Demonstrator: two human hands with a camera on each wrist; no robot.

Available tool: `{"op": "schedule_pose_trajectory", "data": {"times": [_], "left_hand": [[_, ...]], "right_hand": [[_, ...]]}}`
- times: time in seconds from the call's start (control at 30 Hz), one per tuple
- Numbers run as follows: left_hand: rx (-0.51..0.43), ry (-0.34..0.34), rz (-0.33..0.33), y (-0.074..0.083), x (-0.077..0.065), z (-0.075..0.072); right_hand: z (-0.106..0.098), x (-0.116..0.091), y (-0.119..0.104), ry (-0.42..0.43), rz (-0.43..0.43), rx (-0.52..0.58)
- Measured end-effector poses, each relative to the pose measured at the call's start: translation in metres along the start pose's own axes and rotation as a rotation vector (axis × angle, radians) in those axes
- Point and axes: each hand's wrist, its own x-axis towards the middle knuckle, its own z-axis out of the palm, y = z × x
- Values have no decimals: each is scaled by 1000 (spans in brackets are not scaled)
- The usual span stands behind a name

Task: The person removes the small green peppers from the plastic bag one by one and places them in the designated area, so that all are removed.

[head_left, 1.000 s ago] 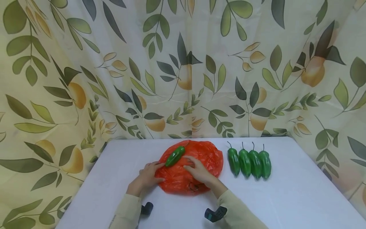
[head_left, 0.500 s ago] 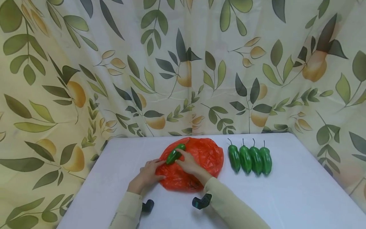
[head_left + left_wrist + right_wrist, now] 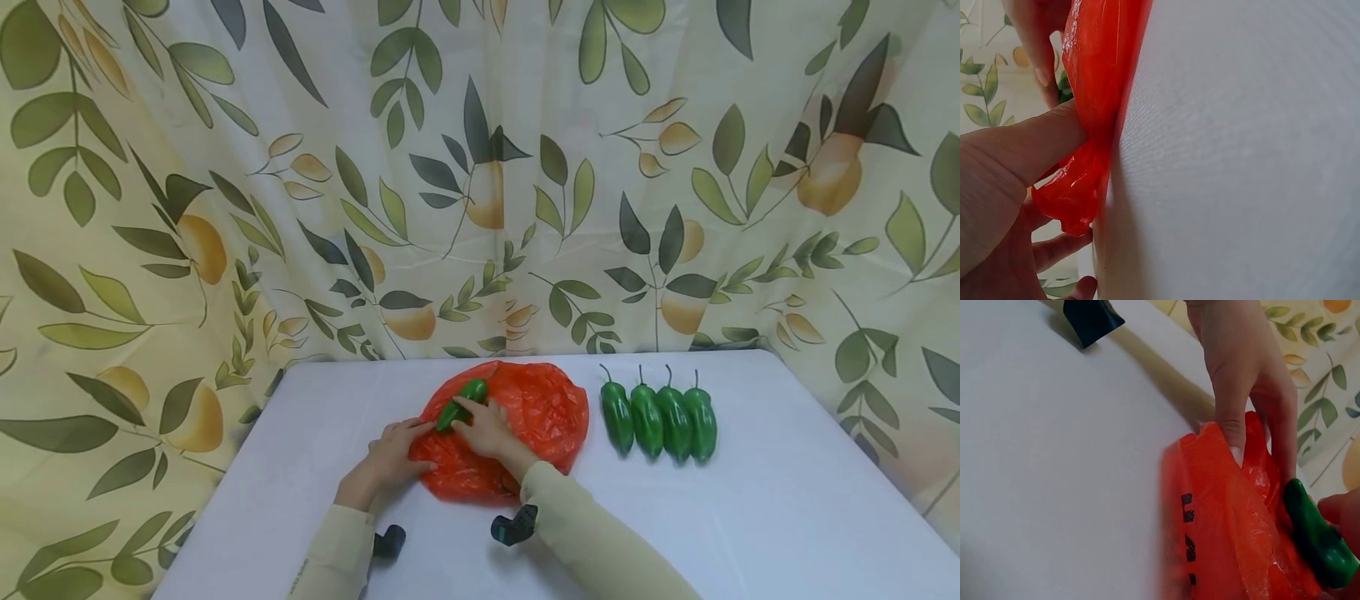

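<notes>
A crumpled red plastic bag [image 3: 547, 417] lies flat on the white table, with one green chili pepper [image 3: 474, 389] on its left part. My right hand [image 3: 486, 432] pinches this pepper from the right; a fingertip [image 3: 1334, 507] lies along it in the right wrist view. My left hand [image 3: 390, 457] rests at the left edge of the bag, thumb and fingers spread. In the left wrist view its thumb [image 3: 1047, 140] presses on the red plastic. Near the pepper's lower end, the left fingertips touch the bag. My right hand covers part of the pepper.
Several green chili peppers [image 3: 662, 421] stand side by side in a row right of the bag, stems away from me. A leaf-patterned curtain [image 3: 480, 183] hangs behind the table [image 3: 757, 517]. Black wrist devices [image 3: 514, 525] sit under both sleeves.
My right hand has moved left and away from me, from the middle of the bag to the green chili pepper, and now grips it. The left hand stays at the bag's left edge.
</notes>
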Motion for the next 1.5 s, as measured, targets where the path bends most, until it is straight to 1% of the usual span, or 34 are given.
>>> {"op": "schedule_pose_trajectory", "data": {"times": [0.13,0.3,0.37,0.7,0.93,1.13,1.27,1.5], "left_hand": [[5,-1,-5,1,1,2],[15,-1,-1,1,0,2],[24,3,8,0,1,3],[27,18,14,-2,2,4],[23,19,12,0,0,3],[19,17,-1,-1,-1,2],[7,15,-14,-2,0,2],[-10,7,-31,-2,0,4]], "right_hand": [[1,-2,4,9,-26,-7],[1,-4,7,31,-52,25],[0,-4,7,31,-58,40],[-6,-10,7,19,-77,95],[-12,-19,12,11,-139,166],[-20,-29,20,0,-174,225],[-27,-34,23,8,-174,270],[-40,-43,27,40,-183,270]]}}
